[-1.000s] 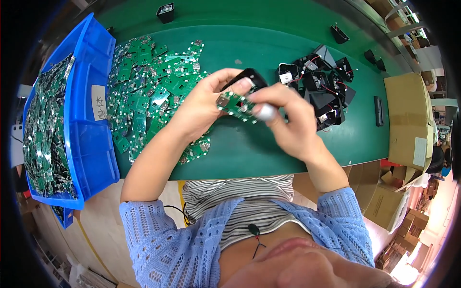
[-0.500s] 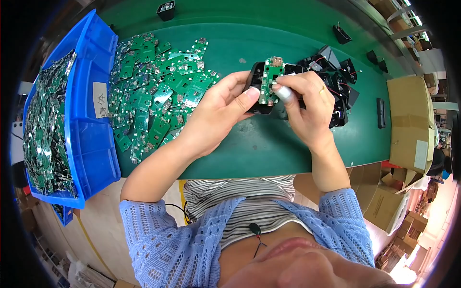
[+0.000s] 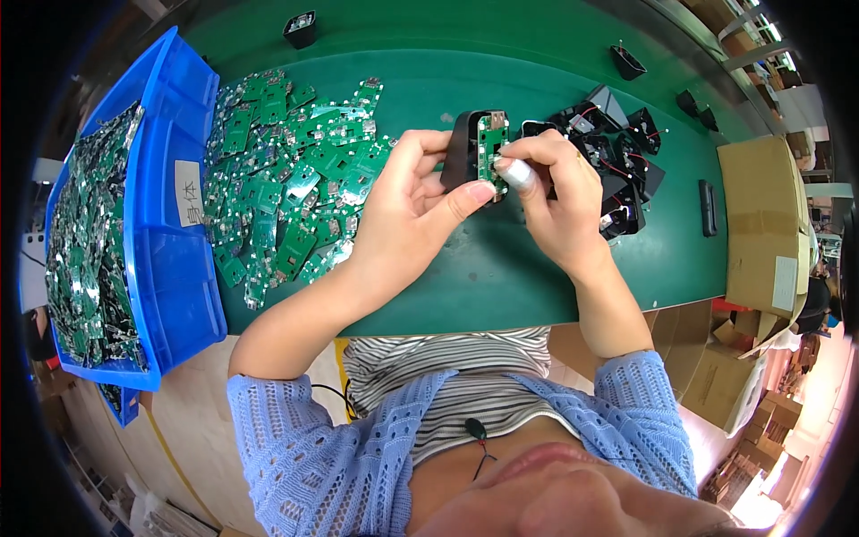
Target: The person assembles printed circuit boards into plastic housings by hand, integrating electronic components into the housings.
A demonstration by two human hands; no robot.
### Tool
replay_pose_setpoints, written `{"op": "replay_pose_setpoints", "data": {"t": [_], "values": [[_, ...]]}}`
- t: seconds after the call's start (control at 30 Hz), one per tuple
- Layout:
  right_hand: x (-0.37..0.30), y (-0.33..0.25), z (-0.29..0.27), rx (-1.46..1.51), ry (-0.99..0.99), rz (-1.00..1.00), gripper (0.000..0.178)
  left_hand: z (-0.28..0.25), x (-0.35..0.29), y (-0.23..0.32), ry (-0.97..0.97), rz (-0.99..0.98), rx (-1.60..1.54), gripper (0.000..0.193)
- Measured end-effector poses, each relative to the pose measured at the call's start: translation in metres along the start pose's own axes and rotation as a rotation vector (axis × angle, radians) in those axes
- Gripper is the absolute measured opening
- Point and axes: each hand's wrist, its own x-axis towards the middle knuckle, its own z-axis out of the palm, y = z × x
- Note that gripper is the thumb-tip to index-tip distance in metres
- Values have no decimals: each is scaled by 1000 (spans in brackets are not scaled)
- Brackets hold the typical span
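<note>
My left hand (image 3: pixel 403 219) is closed around a black plastic housing (image 3: pixel 459 148), its thumb at the lower edge. A green circuit board (image 3: pixel 490 143) with a metal port at its far end sits at the housing's open face, now mostly inside its rim. My right hand (image 3: pixel 568 201) pinches the board's right edge between thumb and fingers; a silvery-white wrap covers the thumb tip. How firmly the board is seated cannot be seen. To the left of my hands lies a spread of loose circuit boards (image 3: pixel 300 183).
On the left stands a blue bin (image 3: pixel 174 259) full of boards. Several black housings with red wires (image 3: pixel 626 166) are heaped to the right. A black bar-shaped part (image 3: pixel 709 208) and a cardboard box (image 3: pixel 756 228) are farther right. More housings (image 3: pixel 628 63) stand along the far side.
My left hand has tilted the housing so its side wall shows more. The board has moved slightly left with it and sits closer into the housing. The right fingers stay at its edge.
</note>
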Motion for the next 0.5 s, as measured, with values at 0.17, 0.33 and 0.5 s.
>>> {"op": "replay_pose_setpoints", "data": {"t": [0.17, 0.33, 0.5], "values": [[-1, -5, 0, 28, -18, -81, 23, 0, -1, 0, -36, -44, -73, 36], [-1, -2, 1, -30, -1, -79, 23, 1, -1, -2, 10, -13, -85, 35], [-2, -5, 2, -88, -50, -171, 29, 0, -1, -3, -4, -25, -105, 33]]}}
